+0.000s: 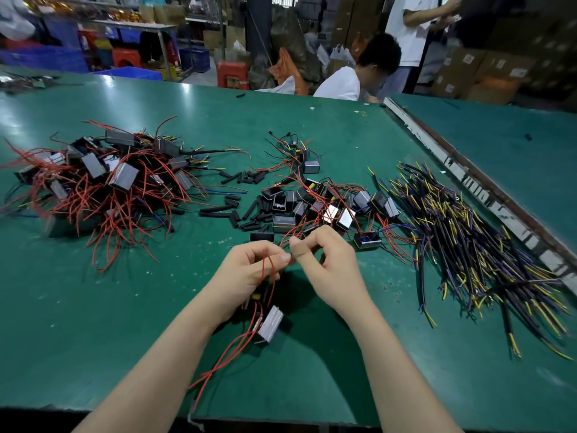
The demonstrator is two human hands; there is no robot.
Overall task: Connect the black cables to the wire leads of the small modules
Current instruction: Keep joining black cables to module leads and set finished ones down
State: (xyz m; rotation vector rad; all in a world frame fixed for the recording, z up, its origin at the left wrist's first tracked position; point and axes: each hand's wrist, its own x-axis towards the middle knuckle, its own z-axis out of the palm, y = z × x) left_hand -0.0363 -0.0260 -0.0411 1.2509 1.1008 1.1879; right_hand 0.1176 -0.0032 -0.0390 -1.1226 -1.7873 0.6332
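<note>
The green table (125,307) is showing a smooth, faintly glossy mat, catching pale streaks of light. Near its front edge, a small module (270,328) is gleaming with a shiny metallic-looking face against dark plastic-looking sides. Thin red wire leads (218,364) beside it are looking smooth and rubbery. Toward the table's right side, black cables (474,245) are lying matt, with yellow and purple cores. At the table's middle, short black tubing pieces (231,178) are looking dull.

the left hand (249,273) hides what it grips; the cable pile (487,245) at three o'clock runs off-frame; the pinched wire ends are too small to tell.
</note>
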